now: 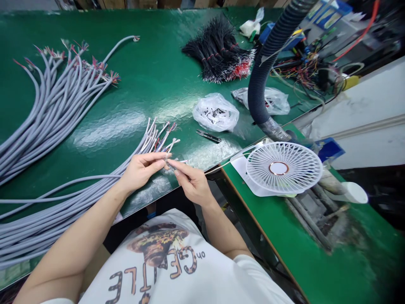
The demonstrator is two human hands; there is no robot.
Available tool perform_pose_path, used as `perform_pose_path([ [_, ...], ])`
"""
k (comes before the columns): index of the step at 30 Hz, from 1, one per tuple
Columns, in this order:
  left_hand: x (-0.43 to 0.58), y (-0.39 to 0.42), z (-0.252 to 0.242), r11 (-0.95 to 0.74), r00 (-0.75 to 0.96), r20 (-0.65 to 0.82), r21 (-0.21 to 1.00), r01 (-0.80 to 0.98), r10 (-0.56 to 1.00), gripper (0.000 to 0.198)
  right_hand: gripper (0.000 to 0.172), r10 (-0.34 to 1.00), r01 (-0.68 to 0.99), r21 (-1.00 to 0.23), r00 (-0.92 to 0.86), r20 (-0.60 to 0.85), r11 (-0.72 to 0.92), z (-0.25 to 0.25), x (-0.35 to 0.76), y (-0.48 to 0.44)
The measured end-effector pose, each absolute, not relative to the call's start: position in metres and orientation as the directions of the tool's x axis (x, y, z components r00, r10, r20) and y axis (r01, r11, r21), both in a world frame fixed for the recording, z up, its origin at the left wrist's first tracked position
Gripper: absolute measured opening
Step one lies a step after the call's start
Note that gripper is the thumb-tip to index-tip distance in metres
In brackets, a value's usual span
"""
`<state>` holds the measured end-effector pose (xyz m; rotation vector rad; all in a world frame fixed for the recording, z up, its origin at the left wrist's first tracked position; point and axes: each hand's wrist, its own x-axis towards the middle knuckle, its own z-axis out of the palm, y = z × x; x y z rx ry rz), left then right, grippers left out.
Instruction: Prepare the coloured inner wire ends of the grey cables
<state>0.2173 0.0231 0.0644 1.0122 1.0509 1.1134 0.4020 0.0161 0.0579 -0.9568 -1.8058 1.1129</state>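
In the head view my left hand (139, 171) pinches the stripped end of a grey cable between thumb and fingers. My right hand (194, 183) meets it from the other side, its thumb and forefinger closed on the thin, greyish shield strands (169, 164) of that end. The fingers partly cover the strands. Just beyond my left hand lie the stripped ends (156, 137) of a bundle of grey cables (95, 190), with whitish wrapping and fine coloured wires. Small black-handled thread snips (209, 136) rest on the green table past my hands.
Another grey cable bundle (63, 97) lies at the left. A clear bag of small parts (216, 113), bundled black wires (218, 50) and a second bag (275, 100) lie farther back. At the right stand a ribbed black hose (262, 71) and a white fan (284, 169) on a green surface.
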Motion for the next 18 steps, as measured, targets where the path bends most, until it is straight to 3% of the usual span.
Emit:
perform_pose_path([
  [11,0.216,0.023,0.062,0.161,0.151,-0.132,0.968,-0.193,0.98,0.035,0.034,0.894,0.139,-0.938,-0.372,0.249,0.319,0.053,0.397,0.017],
  [18,0.216,0.024,0.062,0.136,0.152,-0.111,0.977,-0.165,0.982,0.036,0.03,0.947,-0.115,-0.981,-0.267,0.179,0.153,0.042,0.383,0.017],
])
